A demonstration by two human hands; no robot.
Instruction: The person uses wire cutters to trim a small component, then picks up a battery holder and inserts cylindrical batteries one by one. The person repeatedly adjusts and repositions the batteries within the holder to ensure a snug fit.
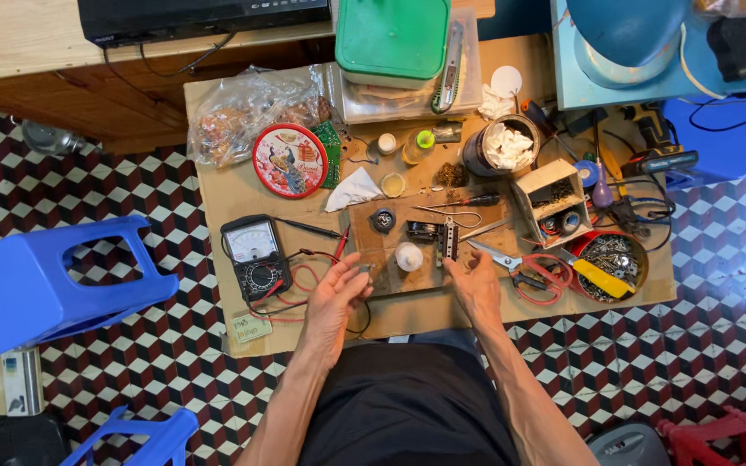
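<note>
Working low over the small wooden board (390, 246) on the cardboard sheet (218, 185), you have both hands at its near edge. Your left hand (338, 298) sits at the near-left corner, fingers loosely curled, thumb and forefinger pinching something small and grey (364, 269); too small to tell what it is. Your right hand (477, 285) lies flat-ish at the near-right part, fingers half open, fingertips touching the board just near the black-and-metal component (442, 237); whether it grips anything, cannot tell.

The white round cap-like piece (408, 255) stands between your hands, apart from both. A round black part (382, 220) sits on the far-left of the board.

Judgement: you look to be positioning a small part on the board. Keep the right hand pressing down so the board doesn't slide on the cardboard. Keep the pinch tight; a dropped bit would vanish into the clutter.

Watch the red multimeter leads (304, 280) looping just under your left wrist; they could snag. The multimeter (255, 256) lies left of the board, red-handled scissors (524, 269) just right of your right hand, blades pointing toward it. The bowl of screws (615, 259) is further right, the tissue tin (507, 147) far-right.
</note>
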